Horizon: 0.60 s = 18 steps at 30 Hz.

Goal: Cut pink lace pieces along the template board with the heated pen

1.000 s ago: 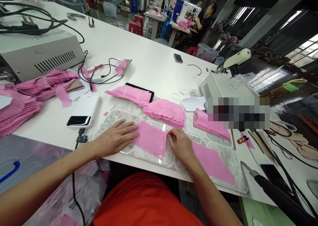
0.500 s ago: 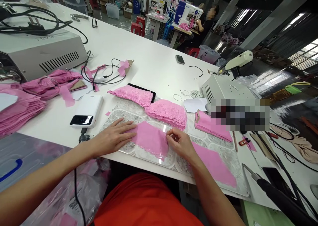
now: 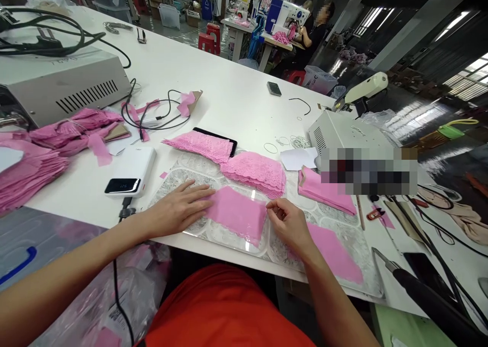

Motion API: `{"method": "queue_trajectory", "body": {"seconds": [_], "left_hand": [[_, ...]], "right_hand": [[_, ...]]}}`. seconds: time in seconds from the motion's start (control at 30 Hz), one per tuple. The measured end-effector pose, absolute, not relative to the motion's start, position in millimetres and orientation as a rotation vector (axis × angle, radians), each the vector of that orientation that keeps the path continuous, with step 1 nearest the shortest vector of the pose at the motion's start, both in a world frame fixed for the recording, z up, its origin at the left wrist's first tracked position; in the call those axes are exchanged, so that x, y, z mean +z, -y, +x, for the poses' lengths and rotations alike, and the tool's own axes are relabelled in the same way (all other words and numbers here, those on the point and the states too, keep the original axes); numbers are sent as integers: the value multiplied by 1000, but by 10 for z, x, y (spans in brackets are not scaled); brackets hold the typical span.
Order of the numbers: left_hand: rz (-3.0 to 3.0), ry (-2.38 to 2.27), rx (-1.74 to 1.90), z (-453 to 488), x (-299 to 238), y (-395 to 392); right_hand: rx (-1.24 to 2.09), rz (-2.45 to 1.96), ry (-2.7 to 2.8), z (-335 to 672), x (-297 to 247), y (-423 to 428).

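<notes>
A pink fabric piece [image 3: 238,212] lies on the clear patterned mat [image 3: 198,225] in front of me. My left hand [image 3: 183,208] rests flat with fingers stretched, its fingertips on the piece's left edge. At the upper right corner, my right hand [image 3: 286,220] pinches the fabric between thumb and forefinger. Just behind are two stacks of pink lace pieces, a left lace stack [image 3: 204,146] and a right lace stack [image 3: 254,173]. Another flat pink piece [image 3: 335,253] lies to the right, partly hidden by my right forearm.
A white power bank [image 3: 131,173] stands left of the mat, a grey machine box [image 3: 72,85] and pink bundles [image 3: 34,164] beyond it. On the right are folded pink fabric [image 3: 326,193], a second box [image 3: 343,133], a black-handled tool [image 3: 423,296] and cables. A person [image 3: 308,36] sits sewing behind.
My right hand has moved right with the fabric's corner, and the piece now reaches further right and lies flatter. My left hand has shifted only slightly.
</notes>
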<state>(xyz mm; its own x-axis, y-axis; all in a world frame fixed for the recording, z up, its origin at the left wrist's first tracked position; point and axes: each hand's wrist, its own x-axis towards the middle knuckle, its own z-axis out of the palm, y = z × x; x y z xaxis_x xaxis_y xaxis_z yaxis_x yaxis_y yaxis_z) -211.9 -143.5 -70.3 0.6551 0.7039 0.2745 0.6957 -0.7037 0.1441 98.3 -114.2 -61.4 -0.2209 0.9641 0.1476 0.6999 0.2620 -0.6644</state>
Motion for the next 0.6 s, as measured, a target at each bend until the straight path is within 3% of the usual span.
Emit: {"method": "queue_trajectory", "body": {"seconds": [0.23,0.6], "left_hand": [[2871,-1017,194,-2006,-690,1345],[2898,-996,194,-2009,-720,1310]], "right_hand": [[395,-1240,2193,1052,-729,1550],[148,-1100,2220,1040,-864,1674]]}}
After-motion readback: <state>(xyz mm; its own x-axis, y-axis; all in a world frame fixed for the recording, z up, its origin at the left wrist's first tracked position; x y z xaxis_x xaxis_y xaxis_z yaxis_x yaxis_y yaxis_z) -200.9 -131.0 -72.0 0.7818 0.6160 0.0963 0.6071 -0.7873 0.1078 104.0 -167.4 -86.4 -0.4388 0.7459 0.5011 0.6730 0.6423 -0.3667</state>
